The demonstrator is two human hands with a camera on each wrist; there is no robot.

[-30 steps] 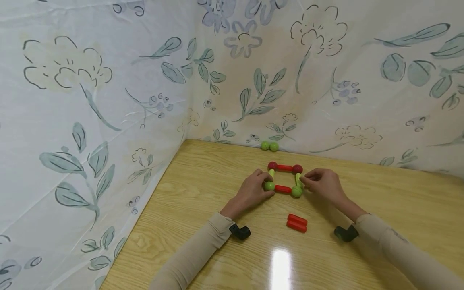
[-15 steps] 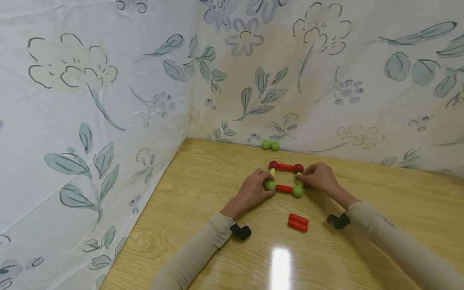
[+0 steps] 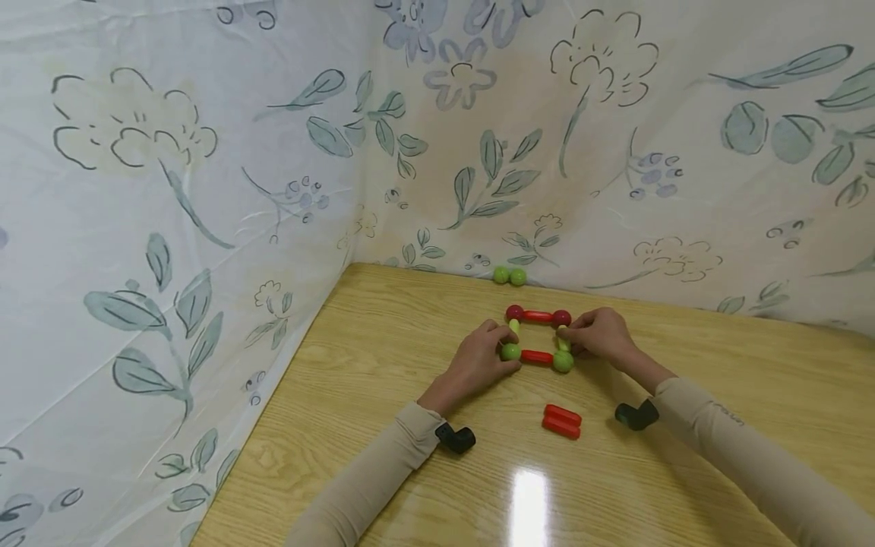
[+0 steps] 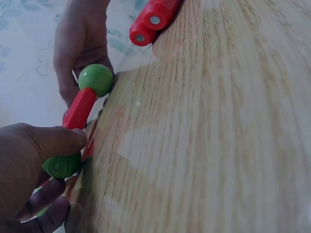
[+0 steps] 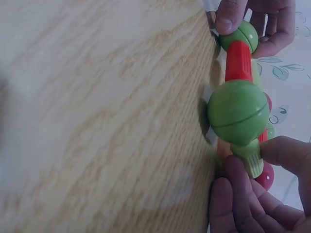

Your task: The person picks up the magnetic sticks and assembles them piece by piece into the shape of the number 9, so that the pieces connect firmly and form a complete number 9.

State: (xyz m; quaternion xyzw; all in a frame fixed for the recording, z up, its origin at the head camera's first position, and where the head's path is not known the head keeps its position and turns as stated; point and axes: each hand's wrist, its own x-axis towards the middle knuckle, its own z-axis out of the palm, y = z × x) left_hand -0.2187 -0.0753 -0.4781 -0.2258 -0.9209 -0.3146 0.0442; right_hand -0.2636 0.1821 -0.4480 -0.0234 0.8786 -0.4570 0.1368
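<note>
On the table, magnetic rods and balls form a four-sided frame. Its far corners are dark red balls (image 3: 515, 312), joined by a red rod (image 3: 538, 316). Another red rod (image 3: 536, 356) links the two near green balls. My left hand (image 3: 476, 358) holds the near-left green ball (image 5: 243, 34) between thumb and fingers. At the other side my right hand (image 3: 603, 336) pinches the right yellow-green rod (image 5: 251, 160), which meets the near-right green ball (image 5: 238, 111). The left yellow-green rod (image 3: 514, 327) is partly covered by my left fingers.
Two loose red rods (image 3: 562, 421) lie side by side, nearer to me than the frame. A pair of green balls (image 3: 510, 276) sits at the table's back edge, against the floral cloth (image 3: 437, 190). The cloth also borders the table (image 3: 383, 425) on the left.
My right hand has moved slightly left and away from me, and its fingers now pinch the right yellow-green rod. My left hand stays on its green ball.
</note>
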